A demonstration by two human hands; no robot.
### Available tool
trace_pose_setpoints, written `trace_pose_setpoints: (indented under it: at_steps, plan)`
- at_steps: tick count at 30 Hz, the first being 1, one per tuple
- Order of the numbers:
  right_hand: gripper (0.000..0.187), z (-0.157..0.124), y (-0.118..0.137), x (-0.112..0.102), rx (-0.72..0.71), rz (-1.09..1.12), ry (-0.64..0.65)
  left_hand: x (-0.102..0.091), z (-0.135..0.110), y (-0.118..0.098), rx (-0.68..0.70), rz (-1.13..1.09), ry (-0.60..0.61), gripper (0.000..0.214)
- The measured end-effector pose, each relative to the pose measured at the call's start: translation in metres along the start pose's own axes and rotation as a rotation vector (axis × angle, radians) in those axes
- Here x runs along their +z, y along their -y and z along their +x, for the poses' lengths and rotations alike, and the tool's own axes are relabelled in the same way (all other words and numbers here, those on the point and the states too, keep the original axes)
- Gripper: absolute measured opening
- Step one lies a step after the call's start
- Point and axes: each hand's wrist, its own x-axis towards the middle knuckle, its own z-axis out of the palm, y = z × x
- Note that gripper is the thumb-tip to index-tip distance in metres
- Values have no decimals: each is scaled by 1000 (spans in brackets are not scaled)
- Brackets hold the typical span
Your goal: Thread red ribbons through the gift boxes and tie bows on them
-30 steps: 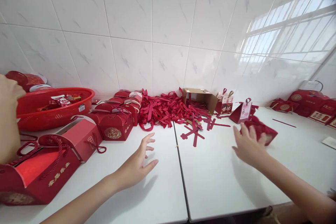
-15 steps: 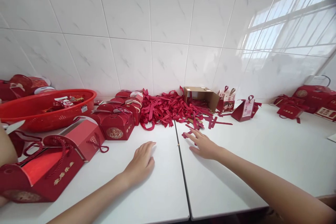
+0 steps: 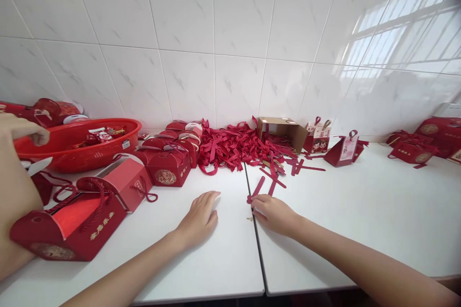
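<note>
My right hand (image 3: 275,213), right of lower centre, curls its fingers at the near end of a dark-red strip (image 3: 259,185); I can't tell whether they grip. I seem to be picking it up, which calls for a firm pinch. My left hand (image 3: 199,218), lower centre, is loosely open, empty.

The one head-worn view looks from close above the near side of the table (image 3: 360,201), facing forward and down across it to the tiled wall (image 3: 187,14) at the far side. The left grip (image 3: 199,219) and right grip (image 3: 274,214) lie in its near middle. Its wide field runs from the red basket (image 3: 88,159) on the left to the red boxes (image 3: 440,136) far right.
</note>
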Motion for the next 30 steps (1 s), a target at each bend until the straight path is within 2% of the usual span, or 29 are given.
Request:
trace_pose_setpoints:
  at_steps: [5,9,13,17,22,30]
  plan:
    - [29,-4,-4,-2,-5,50,-18,-2,0,-4,-11,7,7,44]
    - [30,-9,6,-3,-60,132,-80,-2,0,-4,4,21,17,43]
    - [35,-8,20,0,-118,110,-28,-1,2,-3,5,38,27,41]
    - [25,4,27,4,-99,60,12,0,2,-2,-3,31,12,42]
    - [26,13,25,10,-62,61,17,-1,1,-2,-19,20,26,42]
    - [34,8,19,9,-89,65,19,-3,1,-4,-38,13,40,42]
